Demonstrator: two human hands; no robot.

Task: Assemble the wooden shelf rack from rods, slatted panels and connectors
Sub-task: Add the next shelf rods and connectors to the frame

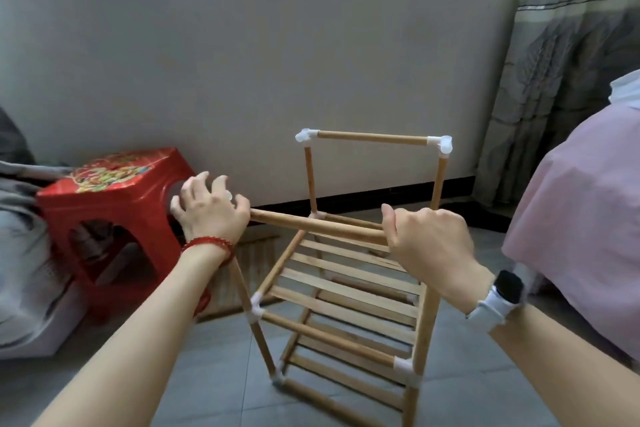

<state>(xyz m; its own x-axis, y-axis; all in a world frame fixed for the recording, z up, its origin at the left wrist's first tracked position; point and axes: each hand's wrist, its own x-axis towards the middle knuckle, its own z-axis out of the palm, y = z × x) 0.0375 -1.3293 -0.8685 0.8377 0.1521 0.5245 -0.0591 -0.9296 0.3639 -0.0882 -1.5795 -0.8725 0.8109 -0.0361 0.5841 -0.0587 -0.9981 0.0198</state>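
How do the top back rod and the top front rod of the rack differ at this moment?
The top back rod has white connectors visible at both ends and no hand touches it; the top front rod has its ends covered by the left hand and right hand. The back one looks level, the front one slopes. Both are plain wooden rods.

Both forearms are bare, no sleeves showing. The left hand (211,208), at centre left of the frame, has a red beaded bracelet (207,243) around its wrist. The right hand (431,246), at centre right, wears a black-faced smartwatch (507,289) on a white strap.
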